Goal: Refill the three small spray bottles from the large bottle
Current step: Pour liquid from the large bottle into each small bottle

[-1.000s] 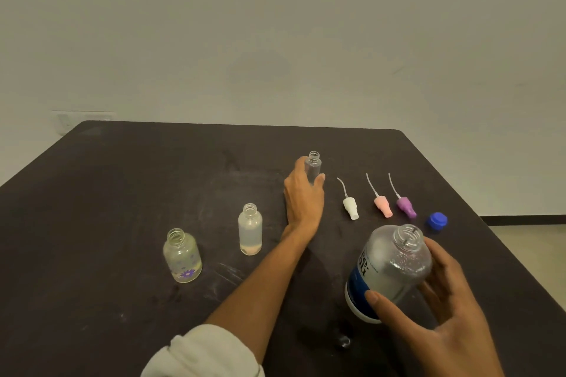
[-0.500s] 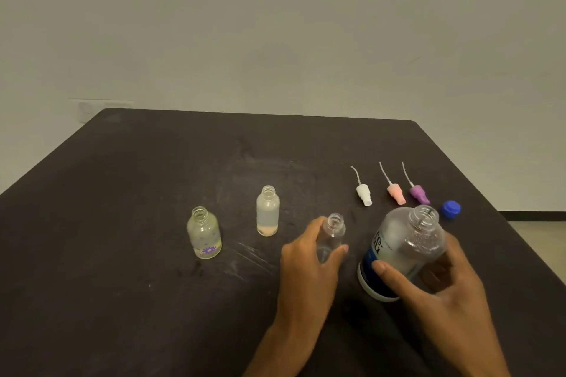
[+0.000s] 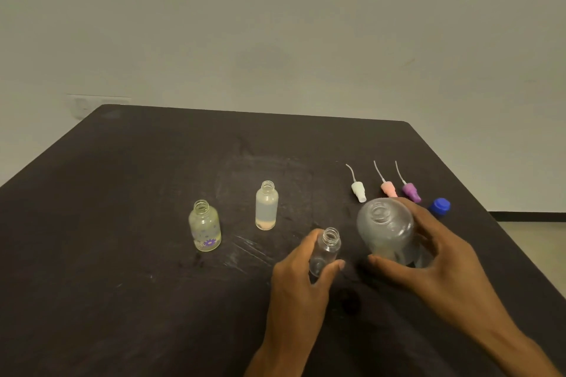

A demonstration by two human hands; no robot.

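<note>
So from the head cam you're looking down at a dark table [image 3: 122,223] with a plain wall behind it. Left hand [image 3: 298,281] is wrapped around a small clear spray bottle [image 3: 326,251], thumb on one side and fingers on the other, bottle upright with its neck open; can't really tell if its base is touching the table. Right hand [image 3: 441,266] is closed around the large bottle [image 3: 384,228], which is tipped so its open mouth faces up toward the camera, just beside the small one, not touching it as far as I can see. Two more small bottles stand upright and uncapped further left: one with a purple flower print [image 3: 204,226] and a frosted one [image 3: 266,205] with a bit of pinkish stuff at the bottom, well apart from both hands. Behind the large bottle, three spray tops lie in a row with their tubes pointing away: white [image 3: 358,190], pink [image 3: 389,188], purple [image 3: 410,191]. Blue cap [image 3: 440,206] sits just right of those, near the table's right edge.
</note>
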